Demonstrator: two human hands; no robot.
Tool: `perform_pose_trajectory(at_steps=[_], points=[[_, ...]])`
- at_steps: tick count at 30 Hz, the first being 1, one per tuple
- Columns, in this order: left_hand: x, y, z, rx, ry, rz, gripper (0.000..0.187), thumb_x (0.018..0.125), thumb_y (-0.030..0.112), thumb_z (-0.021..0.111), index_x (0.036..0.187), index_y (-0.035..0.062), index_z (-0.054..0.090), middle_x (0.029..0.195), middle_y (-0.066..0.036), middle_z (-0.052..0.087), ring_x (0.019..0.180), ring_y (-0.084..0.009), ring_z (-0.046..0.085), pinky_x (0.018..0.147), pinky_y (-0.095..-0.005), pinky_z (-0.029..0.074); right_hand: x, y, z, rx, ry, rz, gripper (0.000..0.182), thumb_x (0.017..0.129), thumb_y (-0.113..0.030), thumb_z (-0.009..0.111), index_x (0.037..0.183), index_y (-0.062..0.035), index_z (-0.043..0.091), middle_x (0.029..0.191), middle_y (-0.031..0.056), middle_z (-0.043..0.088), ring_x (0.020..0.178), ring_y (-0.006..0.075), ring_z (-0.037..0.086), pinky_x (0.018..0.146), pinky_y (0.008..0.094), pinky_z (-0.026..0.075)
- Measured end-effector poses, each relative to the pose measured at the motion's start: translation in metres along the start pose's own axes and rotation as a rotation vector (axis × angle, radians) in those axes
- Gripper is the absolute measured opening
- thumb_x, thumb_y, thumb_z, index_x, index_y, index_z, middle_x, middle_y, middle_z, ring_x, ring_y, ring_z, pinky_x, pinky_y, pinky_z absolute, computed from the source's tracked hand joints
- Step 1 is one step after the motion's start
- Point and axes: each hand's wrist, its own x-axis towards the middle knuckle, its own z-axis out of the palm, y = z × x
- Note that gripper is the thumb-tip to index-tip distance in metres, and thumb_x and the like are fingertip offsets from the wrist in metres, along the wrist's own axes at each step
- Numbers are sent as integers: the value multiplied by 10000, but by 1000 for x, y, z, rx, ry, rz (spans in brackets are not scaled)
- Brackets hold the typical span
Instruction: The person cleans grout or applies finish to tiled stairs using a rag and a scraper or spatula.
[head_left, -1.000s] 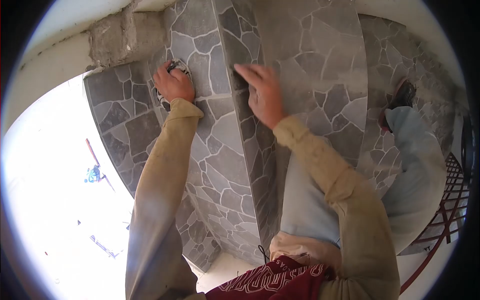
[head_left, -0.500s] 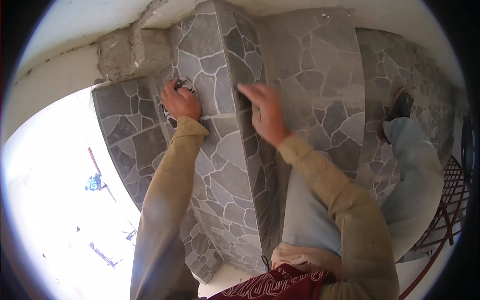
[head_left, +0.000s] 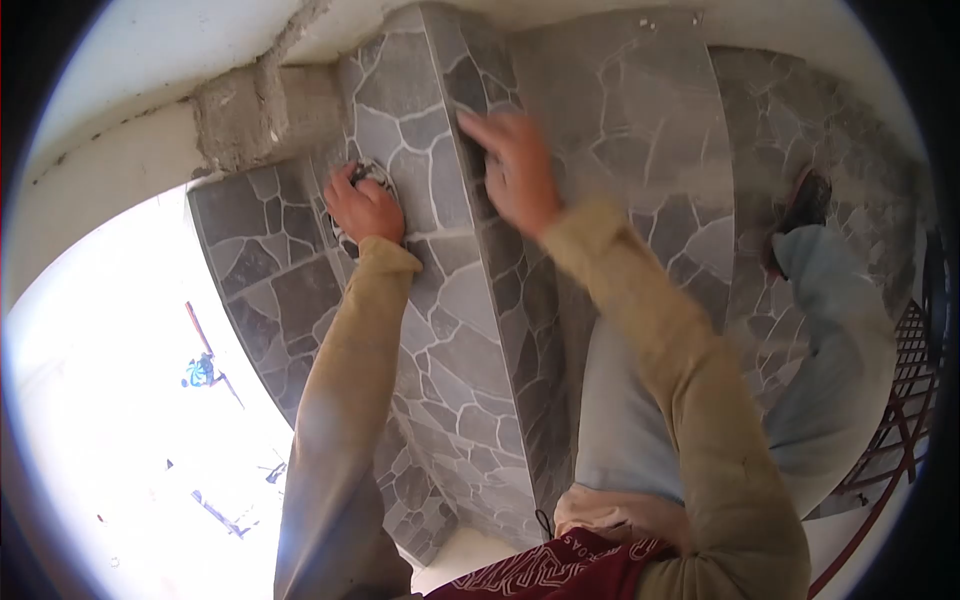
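Observation:
My left hand (head_left: 368, 208) rests on the stone-patterned tile ledge (head_left: 400, 80), fingers curled over a round black-and-white wad (head_left: 376, 172) that looks like crumpled cloth; the palm hides most of it. At the ledge's long corner edge (head_left: 468, 190) is my right hand (head_left: 522, 175), slightly blurred. Its index finger stretches out to the edge and the other fingers are bent and partly hidden. Nothing shows in that hand. Pale grout lines run between the grey stone shapes.
Rough bare cement (head_left: 265, 110) breaks the wall at the upper left. A stone-patterned step (head_left: 670, 110) lies to the right, with my shoe (head_left: 805, 205) beyond it. Red metal latticework (head_left: 905, 390) stands at the far right. Bright ground (head_left: 110, 400) drops away at left.
My right hand has slid farther up along the corner edge, away from my body. My left hand has stayed on the wad in about the same spot. The view has shifted slightly.

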Motion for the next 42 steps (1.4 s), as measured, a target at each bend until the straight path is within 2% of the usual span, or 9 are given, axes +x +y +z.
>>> perform_pose_trajectory(at_steps=[3, 8, 15, 18, 23, 25, 27, 40, 42], points=[[3, -3, 3, 48, 22, 6, 342, 854, 119, 468, 1139, 35, 638, 1126, -216, 593, 1082, -427, 531, 980, -518, 389, -50, -18, -17, 41, -129, 113, 553, 739, 119, 555, 1213, -125, 700, 1047, 133, 664, 1008, 352, 602, 921, 437, 476], [-2, -9, 2, 27, -3, 52, 354, 853, 117, 469, 1160, 34, 625, 1132, -217, 585, 1096, -426, 524, 977, -518, 390, 79, 60, 37, 5, 86, -5, 521, 742, 86, 567, 1193, -125, 719, 1031, 167, 658, 995, 380, 607, 905, 448, 484], [3, 0, 0, 57, -4, 5, 362, 855, 107, 459, 1173, 40, 619, 1165, -213, 581, 1112, -420, 519, 981, -508, 392, 19, 16, 0, 47, -72, 17, 534, 715, 95, 566, 1191, -96, 714, 1017, 198, 652, 991, 398, 607, 889, 455, 490], [-2, -2, -1, 35, -19, -8, 365, 856, 115, 458, 1177, 46, 618, 1174, -215, 576, 1114, -422, 517, 985, -506, 390, 98, 59, 35, 92, 66, 16, 369, 789, -8, 613, 1136, -66, 727, 943, 203, 641, 939, 386, 615, 866, 448, 497], [0, -2, -1, 45, 8, 36, 349, 880, 107, 449, 1175, 23, 615, 1153, -227, 584, 1105, -431, 524, 985, -499, 390, 98, 51, 10, -129, -72, -157, 264, 837, -99, 640, 1075, -45, 742, 935, 228, 674, 891, 398, 647, 813, 466, 512], [1, -2, 0, 36, 22, 28, 347, 877, 103, 450, 1171, 22, 616, 1150, -225, 584, 1104, -429, 525, 984, -499, 390, 96, 53, 12, -8, -59, -3, 237, 847, -123, 652, 1049, -48, 750, 925, 215, 689, 878, 398, 661, 788, 462, 516], [-6, -2, -3, 47, 7, 25, 345, 874, 99, 450, 1167, 20, 616, 1147, -223, 585, 1102, -428, 527, 984, -500, 390, 116, 69, 24, -80, 46, -43, 212, 864, -123, 654, 1036, -40, 748, 917, 202, 696, 876, 396, 666, 789, 447, 524], [2, 0, -1, 32, -28, -13, 370, 861, 116, 453, 1185, 36, 612, 1190, -225, 573, 1129, -425, 515, 998, -508, 374, 125, 61, 16, -59, -113, -21, 246, 868, -122, 681, 1092, -28, 723, 971, 207, 718, 864, 339, 709, 794, 364, 536], [-5, -5, -7, 37, -50, -5, 371, 862, 119, 452, 1186, 35, 612, 1190, -226, 574, 1128, -428, 515, 997, -509, 376, 138, 81, 27, -47, -60, 121, 231, 857, -94, 685, 1077, -37, 729, 961, 197, 712, 886, 338, 703, 801, 369, 535]])
